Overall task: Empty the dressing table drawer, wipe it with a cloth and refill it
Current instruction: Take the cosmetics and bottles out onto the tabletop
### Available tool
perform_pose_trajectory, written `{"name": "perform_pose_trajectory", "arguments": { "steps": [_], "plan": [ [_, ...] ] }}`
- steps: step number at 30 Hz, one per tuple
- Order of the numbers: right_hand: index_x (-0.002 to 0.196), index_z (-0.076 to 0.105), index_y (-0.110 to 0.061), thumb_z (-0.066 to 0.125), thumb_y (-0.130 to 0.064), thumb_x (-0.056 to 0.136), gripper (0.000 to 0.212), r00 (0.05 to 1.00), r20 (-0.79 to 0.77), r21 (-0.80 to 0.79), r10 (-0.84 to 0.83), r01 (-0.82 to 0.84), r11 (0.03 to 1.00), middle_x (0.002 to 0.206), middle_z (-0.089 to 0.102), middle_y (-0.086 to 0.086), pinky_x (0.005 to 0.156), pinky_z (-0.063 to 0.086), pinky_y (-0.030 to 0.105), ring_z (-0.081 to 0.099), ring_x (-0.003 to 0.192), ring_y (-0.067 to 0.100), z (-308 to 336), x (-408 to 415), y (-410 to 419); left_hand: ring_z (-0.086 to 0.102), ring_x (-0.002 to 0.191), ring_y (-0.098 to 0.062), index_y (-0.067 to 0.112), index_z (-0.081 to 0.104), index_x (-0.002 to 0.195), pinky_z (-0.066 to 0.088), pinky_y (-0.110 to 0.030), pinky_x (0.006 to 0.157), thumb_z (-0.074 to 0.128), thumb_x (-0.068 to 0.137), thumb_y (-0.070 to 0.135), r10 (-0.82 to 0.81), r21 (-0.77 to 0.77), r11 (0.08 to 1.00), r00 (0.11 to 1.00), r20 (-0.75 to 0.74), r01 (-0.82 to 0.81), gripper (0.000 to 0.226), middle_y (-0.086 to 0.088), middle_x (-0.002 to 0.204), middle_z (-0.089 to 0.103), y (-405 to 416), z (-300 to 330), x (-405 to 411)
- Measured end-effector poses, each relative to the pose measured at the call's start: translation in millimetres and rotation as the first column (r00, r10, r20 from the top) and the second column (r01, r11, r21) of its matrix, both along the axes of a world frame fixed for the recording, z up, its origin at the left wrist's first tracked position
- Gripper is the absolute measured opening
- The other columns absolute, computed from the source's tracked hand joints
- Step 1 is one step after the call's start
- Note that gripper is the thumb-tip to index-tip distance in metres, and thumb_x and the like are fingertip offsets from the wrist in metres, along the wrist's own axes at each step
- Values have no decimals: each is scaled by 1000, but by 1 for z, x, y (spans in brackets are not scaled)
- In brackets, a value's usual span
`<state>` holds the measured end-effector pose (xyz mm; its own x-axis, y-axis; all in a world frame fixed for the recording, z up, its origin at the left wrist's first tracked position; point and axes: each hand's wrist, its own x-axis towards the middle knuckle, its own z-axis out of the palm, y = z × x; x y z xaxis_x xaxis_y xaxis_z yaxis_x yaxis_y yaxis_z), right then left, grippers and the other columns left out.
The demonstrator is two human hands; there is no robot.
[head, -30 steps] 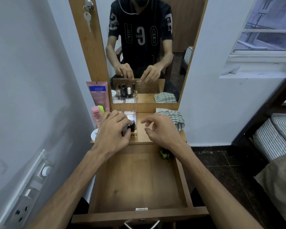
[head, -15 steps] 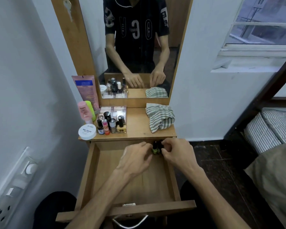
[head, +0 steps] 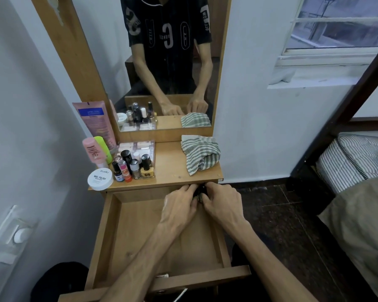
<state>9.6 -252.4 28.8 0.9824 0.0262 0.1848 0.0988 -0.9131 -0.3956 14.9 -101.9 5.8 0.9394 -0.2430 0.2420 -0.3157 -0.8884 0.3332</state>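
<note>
**A:** status on the drawer?

**B:** Drawer (head: 140,243) pulled fully out, wood floor mostly bare. Both my hands are at its far right corner, right under the tabletop (head: 172,168) edge. Left hand (head: 179,209) and right hand (head: 222,203) are fingertip to fingertip, curled round some small dark bottles (head: 199,194). Only a sliver of them shows between my fingers, so I can't tell how many, or which hand carries the load.

**A:** grip state?

**B:** Both clenched on the bottles, fingers bent in from either side. Can't tell if they're lifted or resting on the drawer floor.

**A:** cloth?

**B:** Striped cloth (head: 201,154) bunched on the right of the tabletop, against the mirror (head: 179,62) base. Neither hand touches it.

**A:** rest of the top?

**B:** Left side is packed. White nail polish tub (head: 100,179) at the front corner. Row of nail polish bottles (head: 134,167) just beside it, a clear case (head: 140,147) behind them. Pink bottle (head: 93,151) and green bottle (head: 104,148) touching each other at the left edge, tall pink tube (head: 95,122) leaning on the mirror frame behind.

**A:** surroundings?

**B:** Switch panel (head: 11,240) on the left wall, striped mattress (head: 358,158) to the right.
</note>
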Motion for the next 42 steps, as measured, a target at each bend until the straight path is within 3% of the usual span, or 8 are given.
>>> {"name": "perform_pose_trajectory", "arguments": {
  "steps": [5, 12, 15, 19, 23, 29, 36, 42],
  "plan": [
    [91, 66, -25, 61, -44, 94, 20, 999, 14, 19, -29, 29, 999, 83, 73, -3, 63, 35, 32, 69, 84, 25, -12, 5, 3, 70, 84, -27, 21, 63, 113, 57, -41, 68, 61, 90, 19, 0, -56, 998, 1000, 9, 0, 24, 2, 105, 71, 11, -4, -7],
    [98, 78, -27, 65, -43, 92, 21, 997, 51, 101, -56, 51, 994, 80, 76, -7, 68, 52, 33, 72, 82, 20, -15, 5, 14, 66, 74, -13, 24, 65, 105, 57, -36, 66, 68, 88, 26, -7, -114, 993, 999, 51, 13, 17, 11, 97, 70, 41, 5, -30],
    [88, 79, -26, 70, -42, 86, 18, 998, 51, 175, -32, 22, 984, 67, 70, -10, 63, 51, 29, 67, 70, 11, -9, -1, 17, 55, 64, -3, 27, 66, 101, 54, -32, 61, 74, 86, 29, 10, -149, 989, 996, 83, 2, 17, 14, 85, 67, 59, 18, -40],
    [74, 75, -29, 74, -43, 76, 14, 997, 78, 281, 9, -30, 959, 60, 65, -17, 60, 51, 21, 63, 62, 2, 3, -14, 25, 54, 62, -3, 28, 65, 98, 51, -25, 60, 78, 85, 33, 40, -180, 984, 991, 126, -17, 19, 17, 78, 63, 86, 36, -50],
    [74, 77, -30, 78, -36, 74, 6, 994, 94, 412, 56, -90, 907, 65, 69, -19, 62, 58, 23, 68, 67, 1, 17, -17, 29, 57, 68, 0, 27, 66, 101, 49, -19, 63, 77, 87, 32, 43, -185, 983, 988, 151, -14, 18, 18, 84, 65, 111, 52, -54],
    [79, 80, -24, 82, -24, 77, 3, 983, 143, 533, 113, -172, 829, 69, 74, -13, 65, 62, 24, 70, 67, 3, 53, -11, 36, 61, 76, -6, 23, 71, 105, 51, -27, 69, 78, 88, 27, 85, -185, 981, 981, 176, -52, 19, 10, 98, 74, 136, 75, -46],
    [83, 78, -27, 77, -37, 73, 15, 968, 229, 528, 106, -215, 822, 73, 73, -15, 68, 64, 31, 70, 72, 4, 80, 22, 58, 68, 89, -15, 20, 71, 110, 57, -35, 79, 75, 89, 26, 75, -114, 992, 972, 221, -50, 23, 5, 107, 75, 150, 99, -22],
    [77, 78, -28, 79, -34, 70, 9, 970, 194, 467, 149, -225, 855, 68, 71, -16, 66, 64, 33, 68, 68, 3, 88, 54, 77, 68, 83, -15, 17, 72, 106, 57, -34, 76, 75, 90, 30, 74, -66, 996, 965, 253, -59, 21, 1, 100, 76, 151, 109, -5]
  ]
}}
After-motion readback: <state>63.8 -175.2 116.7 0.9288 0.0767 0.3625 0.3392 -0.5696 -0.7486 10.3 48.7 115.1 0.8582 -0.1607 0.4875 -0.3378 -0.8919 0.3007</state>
